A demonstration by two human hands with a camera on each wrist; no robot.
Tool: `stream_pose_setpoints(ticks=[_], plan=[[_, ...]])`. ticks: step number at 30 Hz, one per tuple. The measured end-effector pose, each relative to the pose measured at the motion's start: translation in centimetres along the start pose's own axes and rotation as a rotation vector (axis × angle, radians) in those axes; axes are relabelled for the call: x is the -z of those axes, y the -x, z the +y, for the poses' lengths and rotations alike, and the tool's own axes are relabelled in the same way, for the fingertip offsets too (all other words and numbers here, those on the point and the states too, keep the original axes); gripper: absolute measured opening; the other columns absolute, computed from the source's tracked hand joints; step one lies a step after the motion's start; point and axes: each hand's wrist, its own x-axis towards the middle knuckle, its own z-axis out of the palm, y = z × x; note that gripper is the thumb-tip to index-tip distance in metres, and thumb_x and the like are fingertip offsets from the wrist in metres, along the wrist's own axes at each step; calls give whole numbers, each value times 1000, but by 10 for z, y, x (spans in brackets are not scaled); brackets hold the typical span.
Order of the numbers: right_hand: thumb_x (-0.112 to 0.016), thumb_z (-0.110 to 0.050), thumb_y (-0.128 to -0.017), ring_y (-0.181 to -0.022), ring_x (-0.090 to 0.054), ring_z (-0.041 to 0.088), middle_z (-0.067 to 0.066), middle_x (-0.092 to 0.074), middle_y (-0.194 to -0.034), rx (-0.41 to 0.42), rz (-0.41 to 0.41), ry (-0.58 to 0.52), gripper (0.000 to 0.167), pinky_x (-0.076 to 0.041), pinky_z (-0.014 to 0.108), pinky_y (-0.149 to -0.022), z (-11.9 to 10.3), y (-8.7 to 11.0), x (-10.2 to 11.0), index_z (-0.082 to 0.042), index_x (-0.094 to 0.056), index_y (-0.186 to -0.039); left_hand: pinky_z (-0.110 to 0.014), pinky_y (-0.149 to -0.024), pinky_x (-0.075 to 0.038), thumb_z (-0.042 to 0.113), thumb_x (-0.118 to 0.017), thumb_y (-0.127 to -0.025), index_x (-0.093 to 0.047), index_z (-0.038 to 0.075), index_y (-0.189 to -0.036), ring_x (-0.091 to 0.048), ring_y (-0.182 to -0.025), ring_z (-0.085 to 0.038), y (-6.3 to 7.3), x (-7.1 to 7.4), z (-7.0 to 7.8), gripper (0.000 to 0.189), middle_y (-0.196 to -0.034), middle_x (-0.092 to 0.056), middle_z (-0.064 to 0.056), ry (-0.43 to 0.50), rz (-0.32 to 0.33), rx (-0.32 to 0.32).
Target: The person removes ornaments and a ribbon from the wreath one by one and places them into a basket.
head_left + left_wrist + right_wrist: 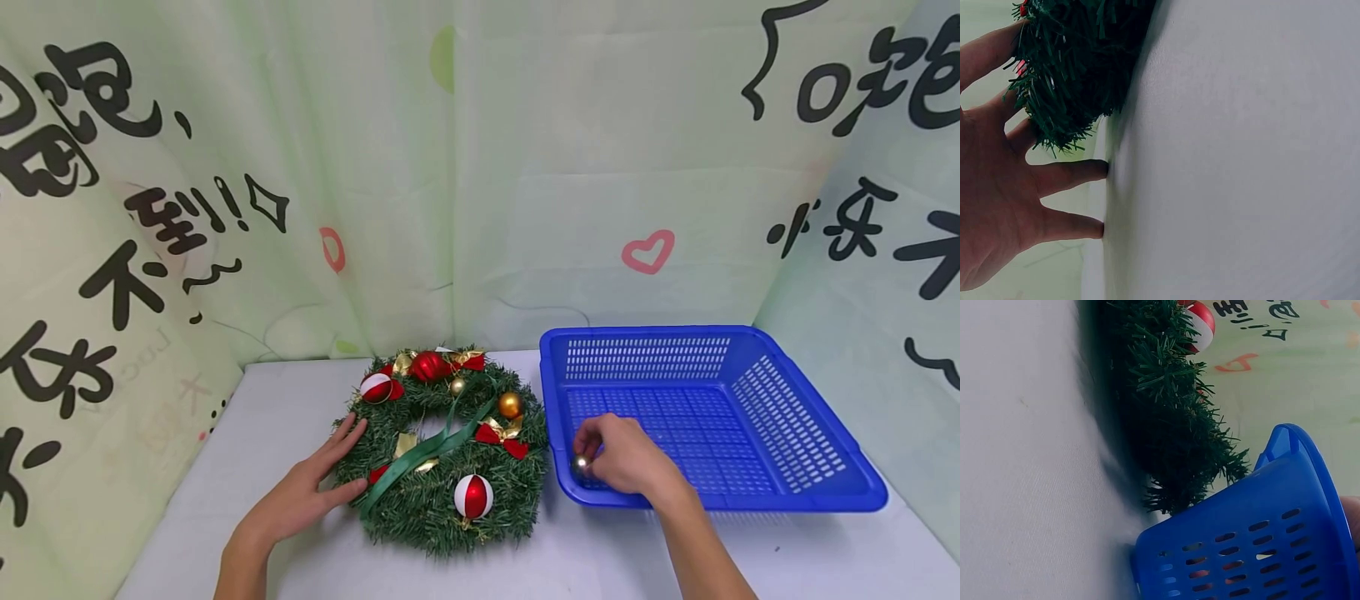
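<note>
A green Christmas wreath point(442, 521) lies on the table with red-and-white balls, gold balls, small bows and a dark green ribbon point(420, 454) across it. My left hand point(307, 487) rests against its left side, fingers spread and fairly straight. From the left wrist view, two fingertips of that hand point(997, 187) reach the tabletop beside the greenery. Inside the near left corner of the blue basket point(712, 502), my right hand point(626, 454) pinches a small shiny gold ball point(581, 465). The basket's wall point(1254, 550) hides most of this hand in the right wrist view.
The basket stands close beside the wreath's right side, its slatted walls rising above the white table point(202, 467). A pale green curtain point(510, 167) with black writing and red hearts encloses the back and both sides.
</note>
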Motion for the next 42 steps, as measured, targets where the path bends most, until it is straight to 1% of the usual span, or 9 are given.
stream_pose_setpoints(ticks=[6,13,23,34,38,42], plan=[[-73,11,-67,-75,-60,12,-1,-68,-78,2,-8,1,28,-53,37,-76,0,0,0,-10,-72,-86,-72,-113,-35,45,-65,-102,-25,29,-167,-19,-158,-46,0,0,0,78,-177,-10,-4,4,4,3],[-76,8,-68,-76,-60,12,-2,-68,-78,3,-11,5,26,-53,39,-78,0,0,0,-10,-72,-86,-71,-113,-35,45,-65,-102,-25,28,-167,-20,-157,-46,0,0,0,78,-177,-10,-4,3,4,5],[-77,6,-68,-75,-60,11,-3,-69,-77,19,-12,7,25,-52,39,-79,2,0,0,-11,-72,-85,-71,-113,-36,44,-65,-102,-26,29,-167,-21,-157,-46,0,-1,0,78,-177,-11,-4,-2,8,-8],[-78,6,-70,-77,-61,11,-2,-70,-80,6,-18,4,24,-53,41,-80,1,-1,0,-10,-72,-87,-71,-113,-36,44,-65,-102,-26,30,-167,-21,-157,-46,-1,0,-2,78,-177,-10,-3,2,5,-2],[-78,6,-70,-78,-61,12,-2,-70,-80,2,-9,10,25,-53,40,-80,0,-1,0,-11,-72,-87,-71,-113,-35,45,-65,-102,-25,30,-167,-20,-157,-45,0,0,-2,78,-177,-10,-3,0,5,0],[-80,4,-73,-79,-61,13,-2,-70,-82,-14,8,17,22,-52,40,-79,-1,0,0,-12,-73,-87,-71,-113,-35,45,-65,-102,-26,30,-167,-20,-158,-45,0,0,-1,78,-177,-11,-3,3,7,0]])
